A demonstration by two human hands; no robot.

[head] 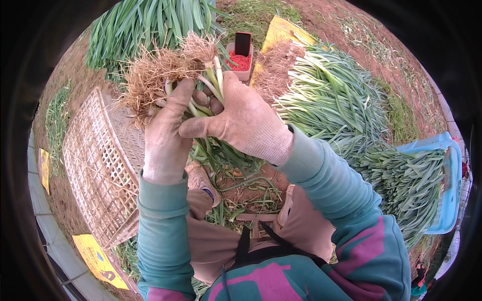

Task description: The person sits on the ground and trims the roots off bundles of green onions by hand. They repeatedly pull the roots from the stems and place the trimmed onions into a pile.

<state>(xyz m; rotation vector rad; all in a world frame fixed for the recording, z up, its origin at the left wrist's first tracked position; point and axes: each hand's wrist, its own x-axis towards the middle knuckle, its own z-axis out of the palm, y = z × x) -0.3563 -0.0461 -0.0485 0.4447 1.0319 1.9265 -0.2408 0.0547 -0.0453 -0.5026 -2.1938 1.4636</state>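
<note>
My left hand (165, 139), in a soiled knit glove, grips a bunch of green garlic (158, 71) by the pale stems. Its brown roots fan up and left, and the leaves hang down below my hands. My right hand (246, 120), gloved too, is around a few stalks (213, 77) at the right side of the bunch, whose root tuft stands highest. The right thumb points left, close to the left wrist. Fingertips show between the stems; which hand they belong to is hard to tell.
At right lies a large pile of green garlic (327, 90) on a yellow sheet (276, 34). A blue crate (450, 199) holds more. Beyond my hands stands a tub (244, 75) with red ties (239, 62) and a phone (242, 43). A woven basket (101, 169) is at left, leafy greens (150, 22) ahead.
</note>
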